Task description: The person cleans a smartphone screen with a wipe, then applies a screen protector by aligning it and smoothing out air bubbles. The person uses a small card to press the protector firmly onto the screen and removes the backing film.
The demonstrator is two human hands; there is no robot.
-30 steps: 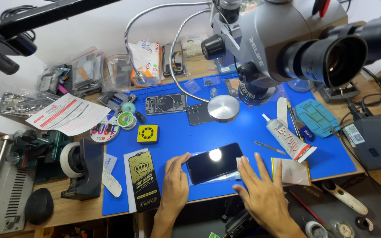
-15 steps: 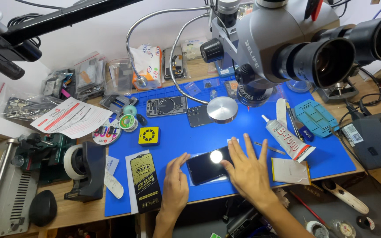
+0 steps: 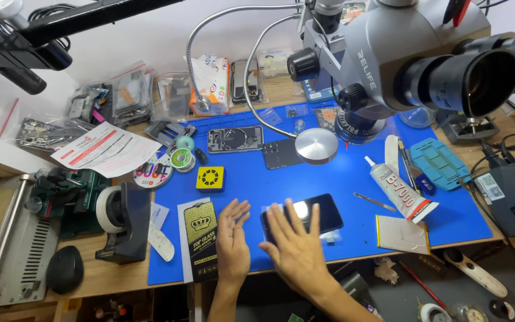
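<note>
- Nearest, our right hand (image 3: 296, 250) lies flat with fingers spread, palm down on the near end of a slim black glossy smartphone (image 3: 304, 217); it presses and grips nothing.
- Just beside it, our left hand (image 3: 232, 238) rests open on the blue rubber work mat (image 3: 353, 179), fingers together, holding nothing, apart from the phone.
- We judge the phone light, stiff, slippery and easily cracked, best lifted by its long edges.
- Left of our hands lies a flat black and gold screen-protector packet (image 3: 200, 238), whose contents we cannot see.
- To the right lies a white glue tube with a red cap (image 3: 402, 189).
- Farther off, a small yellow square box (image 3: 210, 178) sits on the mat.
- Beyond, clear plastic bags (image 3: 129, 98) hold small dark parts, under a grey microscope (image 3: 400, 53).
</note>
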